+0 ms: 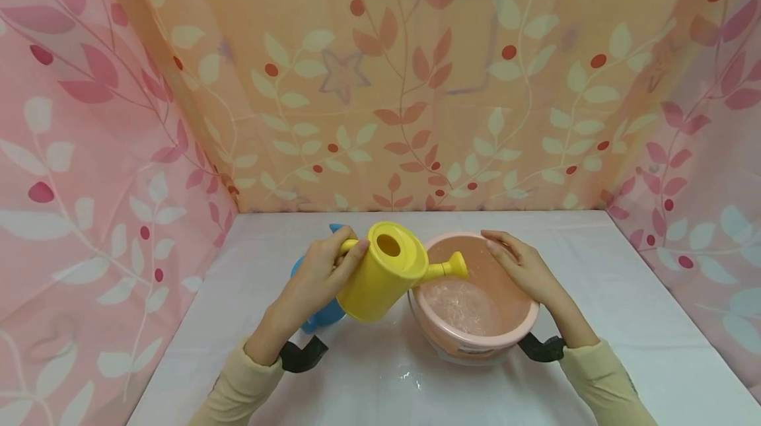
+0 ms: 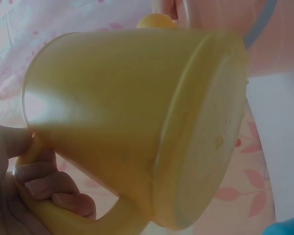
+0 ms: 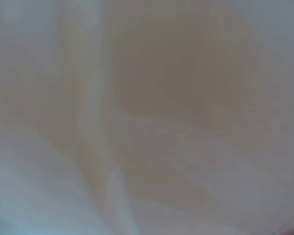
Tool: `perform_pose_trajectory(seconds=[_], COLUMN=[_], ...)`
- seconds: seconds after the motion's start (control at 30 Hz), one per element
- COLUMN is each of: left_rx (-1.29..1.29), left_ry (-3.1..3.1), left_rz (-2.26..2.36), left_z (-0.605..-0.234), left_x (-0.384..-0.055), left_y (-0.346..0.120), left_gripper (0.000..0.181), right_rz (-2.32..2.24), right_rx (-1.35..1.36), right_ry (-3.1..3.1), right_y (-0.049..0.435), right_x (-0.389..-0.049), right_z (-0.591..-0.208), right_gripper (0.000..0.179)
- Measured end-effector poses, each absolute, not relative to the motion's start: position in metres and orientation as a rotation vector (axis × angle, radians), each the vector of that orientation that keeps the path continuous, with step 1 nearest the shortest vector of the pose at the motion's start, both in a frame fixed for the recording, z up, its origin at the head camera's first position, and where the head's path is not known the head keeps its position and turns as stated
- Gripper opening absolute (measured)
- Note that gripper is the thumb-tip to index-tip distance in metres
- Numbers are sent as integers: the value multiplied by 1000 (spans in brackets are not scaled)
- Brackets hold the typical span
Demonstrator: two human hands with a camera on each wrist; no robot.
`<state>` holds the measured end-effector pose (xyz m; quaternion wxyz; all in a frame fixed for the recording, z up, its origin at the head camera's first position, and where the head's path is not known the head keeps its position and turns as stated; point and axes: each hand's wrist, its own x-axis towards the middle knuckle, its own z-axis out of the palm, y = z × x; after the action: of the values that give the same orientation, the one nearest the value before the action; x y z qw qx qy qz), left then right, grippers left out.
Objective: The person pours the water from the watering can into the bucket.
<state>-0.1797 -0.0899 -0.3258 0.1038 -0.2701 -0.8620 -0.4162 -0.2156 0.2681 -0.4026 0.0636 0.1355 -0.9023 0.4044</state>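
Note:
My left hand (image 1: 321,267) grips the handle of a yellow watering can (image 1: 380,281), fingers curled round it in the left wrist view. The can tilts to the right, its round spout head (image 1: 458,265) over the inside of a pink bucket (image 1: 428,320). Water (image 1: 460,307) with a rippled, bubbly surface lies at the bucket's bottom. On the bucket's right rim, my right hand (image 1: 523,267) holds the edge, thumb on the inner side and fingers along the outside. The right wrist view is a pale blur.
A blue plastic object (image 1: 327,314) stands behind my left hand, mostly hidden. Drops of water (image 1: 410,380) lie on the white table (image 1: 357,386) in front of the bucket. Leaf-patterned cloth (image 1: 410,82) encloses the table at the back and sides.

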Motion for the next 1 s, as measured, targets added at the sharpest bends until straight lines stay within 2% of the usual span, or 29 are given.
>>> perform_pose_trajectory(seconds=[0.23,0.47,0.63,1.0], left_rx=[-794,-810,-815,-808], left_ry=[-2547,-2539,-2536,-2541], left_rz=[-1216,-1225,-1207,-1206], left_z=[-324,-324,-323,-322], left_x=[-181,-182,-182,-180], left_y=[-89,-88,-87,-87], left_gripper=[27,27,26,28], right_rz=[1240,1253,1248,1225], right_rx=[434,423,421,439], right_ry=[-2711,-2717,-2722,-2705], right_y=[267,255,266,268], right_x=[-216,-202,-215,-213], right_z=[-401,-379,-399,-401], right_gripper=[37,37,36,36])
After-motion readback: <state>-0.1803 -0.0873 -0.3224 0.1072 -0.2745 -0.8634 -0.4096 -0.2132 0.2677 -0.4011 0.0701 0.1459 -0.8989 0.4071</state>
